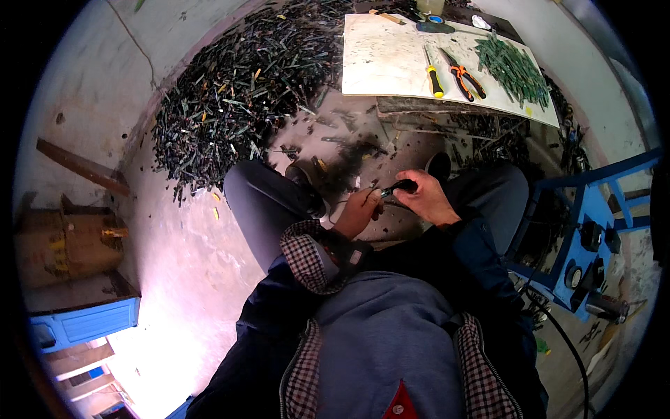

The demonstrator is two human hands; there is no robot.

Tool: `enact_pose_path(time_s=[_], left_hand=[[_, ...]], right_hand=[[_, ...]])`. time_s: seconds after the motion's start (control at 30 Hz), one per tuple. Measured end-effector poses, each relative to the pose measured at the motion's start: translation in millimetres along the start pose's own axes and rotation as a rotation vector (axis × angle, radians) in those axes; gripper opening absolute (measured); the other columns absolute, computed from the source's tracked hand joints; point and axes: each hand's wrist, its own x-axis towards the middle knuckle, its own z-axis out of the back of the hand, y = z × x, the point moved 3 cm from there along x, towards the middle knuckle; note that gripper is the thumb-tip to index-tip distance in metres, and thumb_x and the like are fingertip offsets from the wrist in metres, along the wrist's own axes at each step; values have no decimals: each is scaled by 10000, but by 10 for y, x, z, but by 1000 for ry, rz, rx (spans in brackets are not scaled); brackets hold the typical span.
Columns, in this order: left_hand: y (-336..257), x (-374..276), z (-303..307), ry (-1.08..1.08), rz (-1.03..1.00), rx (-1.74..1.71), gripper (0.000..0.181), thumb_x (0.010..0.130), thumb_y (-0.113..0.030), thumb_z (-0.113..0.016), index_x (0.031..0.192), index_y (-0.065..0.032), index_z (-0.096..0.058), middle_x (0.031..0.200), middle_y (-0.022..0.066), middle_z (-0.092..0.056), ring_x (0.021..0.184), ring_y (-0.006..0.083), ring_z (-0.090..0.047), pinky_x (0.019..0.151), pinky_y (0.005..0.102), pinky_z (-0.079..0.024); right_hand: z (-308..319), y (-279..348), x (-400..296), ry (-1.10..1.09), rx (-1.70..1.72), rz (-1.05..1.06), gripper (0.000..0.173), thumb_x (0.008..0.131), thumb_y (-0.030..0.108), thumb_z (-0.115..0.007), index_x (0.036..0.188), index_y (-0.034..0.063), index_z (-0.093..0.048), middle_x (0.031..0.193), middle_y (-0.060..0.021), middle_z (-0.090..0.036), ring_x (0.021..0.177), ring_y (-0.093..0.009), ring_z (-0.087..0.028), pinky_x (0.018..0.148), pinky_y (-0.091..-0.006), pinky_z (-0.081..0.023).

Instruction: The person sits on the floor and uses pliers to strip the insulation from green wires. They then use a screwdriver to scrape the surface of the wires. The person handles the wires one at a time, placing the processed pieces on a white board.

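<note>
Above the floor between my knees, my left hand pinches one end of a small dark strip-shaped piece between thumb and fingers. My right hand grips something black at the other end of that piece. The fingers hide part of it, so I cannot tell whether the black part is a tool handle or belongs to the piece. Beyond my hands stands a low white board. On it lie a screwdriver with a yellow and black handle, orange and black pliers and a heap of thin green strips.
A large heap of dark strips covers the floor at the far left. A blue wooden frame stands by my right knee, with a black cable below it. On the board's far side are blue tape and a dark-handled tool. A cardboard box sits left.
</note>
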Motion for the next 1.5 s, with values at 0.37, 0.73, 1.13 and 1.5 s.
enact_pose_path(time_s=[0.37,0.73,1.13,1.5], left_hand=[[30,4,8,-13,-11,53,453,1000,-400,-396,810,-13,-534,723,75,-549,629,154,-512,607,335,-439],[24,-10,22,-76,12,25,393,991,-342,-426,828,-2,-539,700,69,-553,603,149,-518,581,313,-443],[150,-14,-13,-25,90,-45,366,992,-333,-436,863,-7,-542,742,71,-569,641,148,-528,606,315,-450],[172,-11,26,-74,99,-80,369,1003,-321,-399,853,-8,-522,728,71,-546,634,145,-502,609,317,-438]], right_hand=[[-62,17,18,-73,16,6,236,789,156,-690,910,-21,-592,778,-154,-637,669,-236,-610,633,-348,-480],[-165,-83,58,-124,-35,85,277,765,137,-702,941,-19,-556,915,-173,-578,737,-242,-575,662,-363,-464],[-262,-130,99,-228,-144,86,286,682,121,-681,901,-10,-552,913,-192,-567,881,-363,-555,767,-415,-460],[-153,-184,82,49,208,-190,307,775,55,-654,1066,-20,-592,885,-105,-612,764,-153,-566,657,-282,-467]])
